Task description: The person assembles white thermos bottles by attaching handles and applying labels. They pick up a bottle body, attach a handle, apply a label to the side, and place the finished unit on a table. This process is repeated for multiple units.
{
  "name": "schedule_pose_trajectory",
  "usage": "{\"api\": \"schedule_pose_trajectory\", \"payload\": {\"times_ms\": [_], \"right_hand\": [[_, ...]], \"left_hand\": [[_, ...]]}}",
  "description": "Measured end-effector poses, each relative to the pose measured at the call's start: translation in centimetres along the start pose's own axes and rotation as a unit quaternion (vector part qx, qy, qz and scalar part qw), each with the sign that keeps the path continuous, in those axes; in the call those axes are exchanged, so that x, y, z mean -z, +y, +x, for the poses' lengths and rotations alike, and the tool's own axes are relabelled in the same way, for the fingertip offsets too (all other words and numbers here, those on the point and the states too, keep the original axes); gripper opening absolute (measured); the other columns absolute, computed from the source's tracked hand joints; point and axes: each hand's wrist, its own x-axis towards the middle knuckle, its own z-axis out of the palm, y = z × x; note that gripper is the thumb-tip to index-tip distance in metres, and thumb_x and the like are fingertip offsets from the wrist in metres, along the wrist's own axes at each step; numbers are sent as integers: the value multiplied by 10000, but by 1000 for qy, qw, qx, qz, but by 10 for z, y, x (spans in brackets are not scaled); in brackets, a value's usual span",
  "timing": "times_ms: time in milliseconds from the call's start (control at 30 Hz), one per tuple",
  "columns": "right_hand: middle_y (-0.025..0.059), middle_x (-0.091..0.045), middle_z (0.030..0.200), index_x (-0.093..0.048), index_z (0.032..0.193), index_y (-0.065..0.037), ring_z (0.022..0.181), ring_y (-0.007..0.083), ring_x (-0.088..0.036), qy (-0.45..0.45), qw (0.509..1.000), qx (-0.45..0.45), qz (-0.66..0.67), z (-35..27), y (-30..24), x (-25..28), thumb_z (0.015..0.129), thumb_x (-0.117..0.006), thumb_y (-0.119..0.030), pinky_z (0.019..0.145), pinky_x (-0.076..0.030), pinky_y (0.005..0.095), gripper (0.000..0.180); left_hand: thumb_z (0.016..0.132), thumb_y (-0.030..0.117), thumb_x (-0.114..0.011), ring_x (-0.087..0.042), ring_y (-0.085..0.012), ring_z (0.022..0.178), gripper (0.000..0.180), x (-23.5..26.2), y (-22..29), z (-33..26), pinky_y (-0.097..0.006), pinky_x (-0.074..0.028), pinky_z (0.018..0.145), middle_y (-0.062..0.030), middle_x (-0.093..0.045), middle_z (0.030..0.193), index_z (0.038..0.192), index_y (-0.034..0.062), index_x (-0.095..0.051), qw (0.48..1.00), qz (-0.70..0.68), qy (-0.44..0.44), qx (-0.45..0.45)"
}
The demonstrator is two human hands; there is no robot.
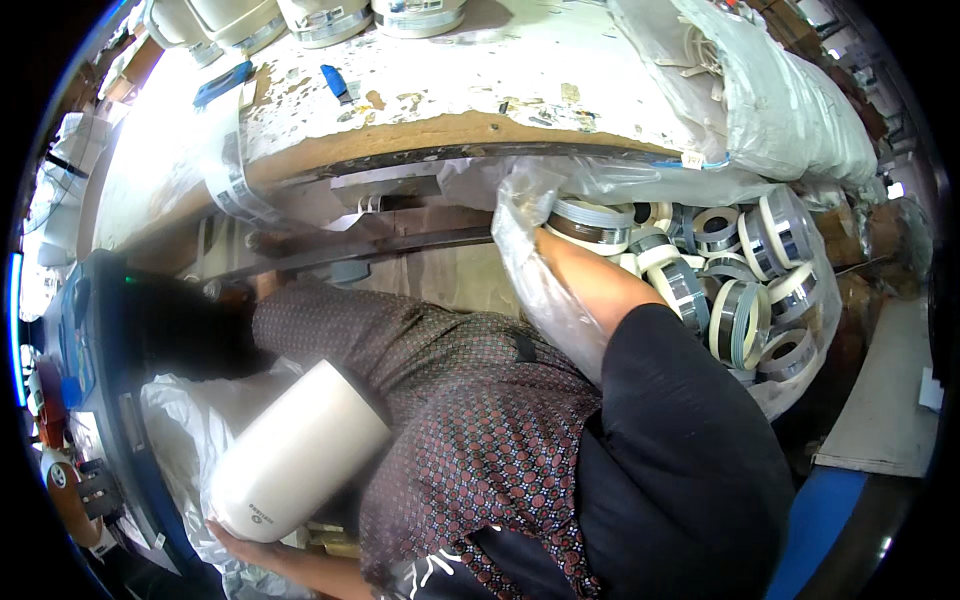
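Observation:
My left hand [238, 545] grips the lower end of a smooth white cylindrical shell [298, 455], which leans up and to the right beside my lap. My right arm, in a black sleeve, reaches into the mouth of a clear plastic bag [525, 215]. The bag is full of white rings with shiny metal bands [740, 320]. My right hand [553, 246] lies against a banded ring [592, 226] at the bag's left side. Plastic and rings hide its fingers, so I cannot tell whether it holds anything.
A paint-spotted white workbench [440, 85] crosses the far side. White jug-like bodies [325, 20] line its far left, with a blue-handled tool [336, 83] nearer. A stuffed plastic sack [790, 100] lies at its right. A white plastic bag [185, 420] and blue crate [90, 330] stand left.

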Motion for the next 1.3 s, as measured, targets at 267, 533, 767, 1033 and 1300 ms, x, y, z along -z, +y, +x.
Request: {"api": "schedule_pose_trajectory", "payload": {"times_ms": [267, 533, 767, 1033, 1300], "right_hand": [[140, -709, 943, -663, 1037, 28, 783, 199, -690, -42, 953, 41, -297, -20, 16, 95, 929, -552, -360, 680, -562, 302, 417], [145, -712, 951, -665, 1035, 27, 788, 206, -696, -324, 888, -119, -303, -57, -43, 203, 926, -555, -357, 686, -567, 308, 414], [158, -700, 927, -666, 1005, 28, 713, 191, -673, -133, 969, -69, -198, -53, -126, 341, 895, -606, -418, 603, -548, 316, 463], [217, -614, 1209, -575, 1226, 63, 1142, 302, -568, 183, 947, 13, -263, 6, 19, 329, 783, -710, -444, 958, -422, 403, 687], [242, -549, 1288, -499, 1336, -50, 1098, 381, -596, 4, 796, -170, -580, -73, -186, 320, 753, -664, -468, 930, -462, 476, 736]], "left_hand": [[972, 377, -508, -661, -238, 922, 491, -39, 33, 6, -348, -564, 758, -156, -647, 1127, 1207, -45, -597, 987, 115, -19, -108], [974, 299, -517, -619, -251, 1042, 396, 3, 24, 42, -361, -509, 906, -154, -630, 1194, 1199, -8, -627, 932, 211, -28, -294], [902, 380, -629, -648, -223, 890, 485, 3, 26, 9, -342, -567, 737, -150, -646, 1059, 1122, -52, -644, 977, 106, 17, -182], [941, 372, -581, -584, -244, 1066, 551, 10, 16, 3, -358, -510, 873, -177, -555, 1250, 1318, -25, -516, 976, 112, -33, -186], [947, 409, -560, -600, -244, 1028, 581, 29, 12, 7, -353, -506, 870, -200, -562, 1244, 1298, -53, -525, 989, 135, -21, -54]]}}
